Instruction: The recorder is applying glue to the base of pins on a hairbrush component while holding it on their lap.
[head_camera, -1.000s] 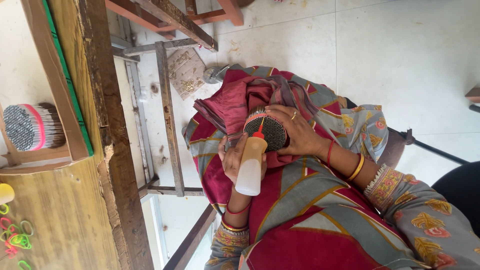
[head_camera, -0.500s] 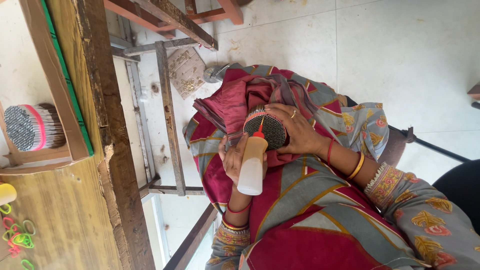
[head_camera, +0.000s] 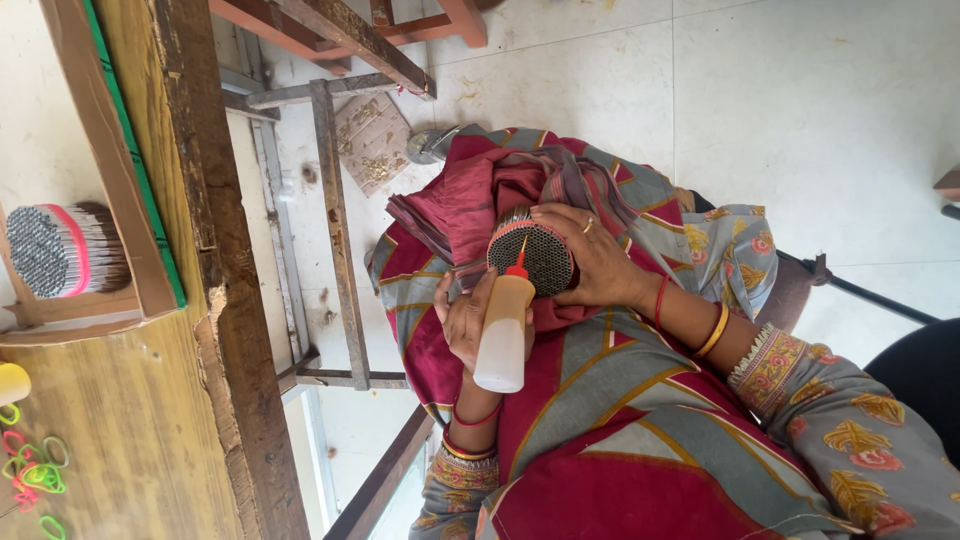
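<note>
A round bundle of thin sticks (head_camera: 540, 262) rests on my lap, its dark honeycomb end facing up. My right hand (head_camera: 600, 265) grips its side, with a ring on one finger and bangles at the wrist. My left hand (head_camera: 462, 318) is closed around a cream squeeze bottle (head_camera: 502, 335). The bottle's red nozzle (head_camera: 520, 258) touches the face of the bundle. A maroon cloth (head_camera: 470, 205) lies bunched under and behind the bundle.
A worn wooden table (head_camera: 130, 420) runs along the left. On it is a cardboard box (head_camera: 110, 180) holding another stick bundle with a pink band (head_camera: 65, 250). Green and red rubber bands (head_camera: 35, 475) lie near its corner. Wooden frame bars (head_camera: 335, 210) and tiled floor (head_camera: 800, 110) lie beyond.
</note>
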